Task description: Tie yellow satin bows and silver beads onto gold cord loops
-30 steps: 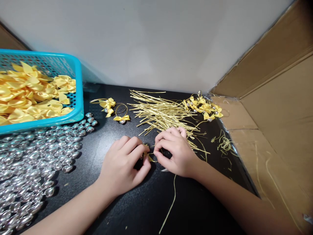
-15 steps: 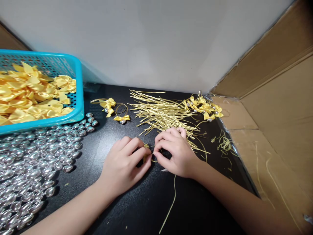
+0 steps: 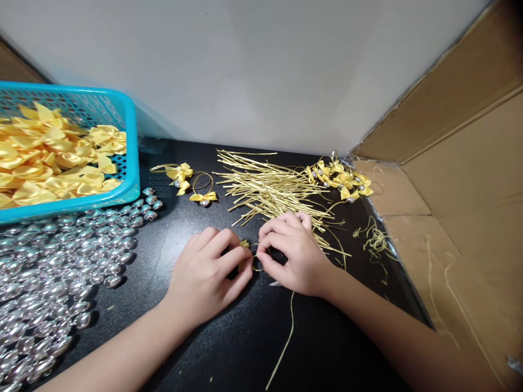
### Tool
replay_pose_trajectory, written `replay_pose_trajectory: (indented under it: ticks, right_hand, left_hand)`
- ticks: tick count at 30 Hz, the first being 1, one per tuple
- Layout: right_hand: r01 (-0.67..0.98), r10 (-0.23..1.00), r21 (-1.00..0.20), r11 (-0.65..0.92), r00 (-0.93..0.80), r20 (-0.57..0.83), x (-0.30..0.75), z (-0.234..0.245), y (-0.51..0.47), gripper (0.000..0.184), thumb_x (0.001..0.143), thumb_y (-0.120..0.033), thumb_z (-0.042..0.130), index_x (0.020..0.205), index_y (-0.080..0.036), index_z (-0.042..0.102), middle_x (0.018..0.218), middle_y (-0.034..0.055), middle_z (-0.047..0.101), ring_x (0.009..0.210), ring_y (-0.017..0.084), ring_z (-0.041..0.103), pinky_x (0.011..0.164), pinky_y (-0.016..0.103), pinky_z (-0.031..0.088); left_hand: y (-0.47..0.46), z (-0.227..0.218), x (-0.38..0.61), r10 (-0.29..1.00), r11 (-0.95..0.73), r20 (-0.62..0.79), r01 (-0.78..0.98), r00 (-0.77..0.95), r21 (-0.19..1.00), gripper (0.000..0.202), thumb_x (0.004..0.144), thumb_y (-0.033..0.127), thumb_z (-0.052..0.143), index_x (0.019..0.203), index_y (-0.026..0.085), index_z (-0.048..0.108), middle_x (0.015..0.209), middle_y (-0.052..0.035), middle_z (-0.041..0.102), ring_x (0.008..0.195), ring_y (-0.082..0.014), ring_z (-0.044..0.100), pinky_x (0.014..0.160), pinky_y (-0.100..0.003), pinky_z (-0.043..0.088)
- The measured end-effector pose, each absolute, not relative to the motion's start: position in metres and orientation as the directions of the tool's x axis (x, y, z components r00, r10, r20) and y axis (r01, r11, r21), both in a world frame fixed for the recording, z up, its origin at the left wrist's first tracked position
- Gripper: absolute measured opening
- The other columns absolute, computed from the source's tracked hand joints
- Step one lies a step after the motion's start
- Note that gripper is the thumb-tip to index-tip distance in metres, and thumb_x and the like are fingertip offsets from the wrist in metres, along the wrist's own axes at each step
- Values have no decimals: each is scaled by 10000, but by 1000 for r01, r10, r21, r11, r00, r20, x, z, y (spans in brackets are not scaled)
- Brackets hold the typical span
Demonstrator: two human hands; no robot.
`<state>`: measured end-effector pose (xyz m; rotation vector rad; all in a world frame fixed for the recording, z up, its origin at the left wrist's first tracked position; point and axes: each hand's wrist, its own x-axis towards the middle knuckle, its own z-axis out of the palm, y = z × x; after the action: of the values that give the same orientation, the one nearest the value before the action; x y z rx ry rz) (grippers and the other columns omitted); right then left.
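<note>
My left hand [image 3: 212,267] is closed, thumb and fingers pinching a yellow ribbon bow [image 3: 244,244] that they mostly cover. A thin gold cord loop [image 3: 256,268] runs from the bow across the small gap to my right hand [image 3: 292,253]. There the thumb and forefinger are pinched on the cord. Under the right hand a pale pointed tip [image 3: 275,283] shows; what it belongs to is hidden. A long loose gold strand [image 3: 281,348] trails from below that hand toward the near edge.
Gold cord pieces [image 3: 273,185] lie heaped beyond my hands, with finished-looking bow loops [image 3: 343,179] to their right and two more bow loops [image 3: 204,197] to their left. A blue basket [image 3: 133,147] holds yellow bows. Silver beads [image 3: 81,261] spread at left; tangled thread [image 3: 376,239] lies right.
</note>
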<state>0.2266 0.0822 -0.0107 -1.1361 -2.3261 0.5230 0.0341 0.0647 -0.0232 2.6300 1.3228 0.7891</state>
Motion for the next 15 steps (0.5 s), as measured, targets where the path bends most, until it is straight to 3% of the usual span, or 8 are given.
replay_pose_trajectory:
  ticks: [15]
  right_hand:
    - [626, 809, -527, 575, -529, 255, 227, -9, 83, 114, 841, -209, 550, 734, -203, 588, 913, -18, 664, 895, 158, 519, 869, 363, 210]
  left_hand:
    - [66, -21, 35, 779, -611, 402, 728, 482, 311, 159, 839, 234, 579, 724, 184, 677, 739, -48, 599, 666, -185, 456, 604, -313, 386]
